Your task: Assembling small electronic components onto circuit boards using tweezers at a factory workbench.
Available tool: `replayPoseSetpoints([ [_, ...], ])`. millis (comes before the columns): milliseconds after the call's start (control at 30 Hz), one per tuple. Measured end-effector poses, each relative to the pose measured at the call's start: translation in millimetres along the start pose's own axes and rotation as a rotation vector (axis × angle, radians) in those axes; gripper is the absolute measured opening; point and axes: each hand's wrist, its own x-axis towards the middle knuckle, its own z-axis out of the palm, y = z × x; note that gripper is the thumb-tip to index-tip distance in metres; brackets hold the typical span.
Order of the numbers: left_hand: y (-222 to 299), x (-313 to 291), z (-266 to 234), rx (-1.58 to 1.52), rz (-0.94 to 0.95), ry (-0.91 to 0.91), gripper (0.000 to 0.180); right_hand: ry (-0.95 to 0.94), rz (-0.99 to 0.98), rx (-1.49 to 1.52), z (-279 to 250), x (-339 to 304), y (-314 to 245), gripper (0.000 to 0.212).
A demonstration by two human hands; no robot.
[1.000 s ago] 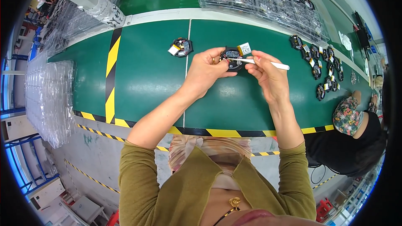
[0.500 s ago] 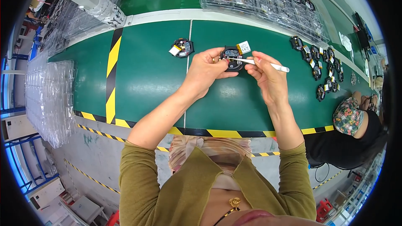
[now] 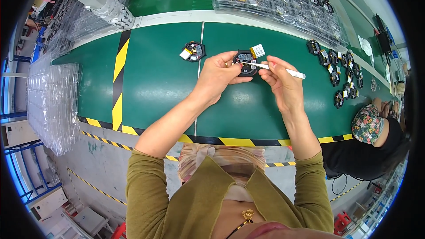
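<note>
My left hand (image 3: 216,76) is closed on the left rim of a round black device housing (image 3: 249,70) with a circuit board inside. A silver battery pouch (image 3: 257,51) with yellow tape sticks out from the housing's upper right. Between the fingers of my right hand (image 3: 285,82) are white tweezers (image 3: 290,71), held slantwise. Their thin tip reaches into the housing beside my left thumb; what it touches there is too small to tell. Left of my hands, a similar open housing (image 3: 193,51) with its own battery lies on the green table.
More black housings (image 3: 335,78) with batteries lie grouped at the right. Stacked clear trays (image 3: 265,0) filled with parts stand beyond the white ledge. Piled clear plastic trays (image 3: 53,102) rise at the left edge. A co-worker's flowered sleeve (image 3: 368,124) is at the far right.
Hardly anything differs. Both hands stay at the housing, and the tweezers' tip remains inside it near my left thumb.
</note>
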Motion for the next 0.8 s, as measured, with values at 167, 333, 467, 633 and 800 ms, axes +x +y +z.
replayPoseSetpoints([
  [167, 0.3, -0.4, 1.0, 0.01, 0.002, 0.006, 0.029, 0.003, -0.007, 0.005, 0.7, -0.4, 0.5, 0.025],
  [333, 1.1, -1.1, 0.1, 0.016, -0.016, -0.006, 0.029, -0.005, -0.047, -0.025, 4.0, -1.7, 0.2, 0.025],
  [467, 0.9, -1.2, -0.6, 0.035, -0.042, -0.045, 0.028, -0.013, -0.045, -0.029, 3.6, -1.9, -1.7, 0.026],
  [633, 0.0, -0.5, 0.2, 0.042, -0.026, -0.032, 0.027, 0.005, 0.01, -0.001, 0.7, -1.5, -0.7, 0.027],
  [800, -2.0, 0.2, 0.4, 0.029, -0.002, -0.002, 0.029, 0.026, 0.026, -0.004, 1.4, -1.0, -1.1, 0.027],
])
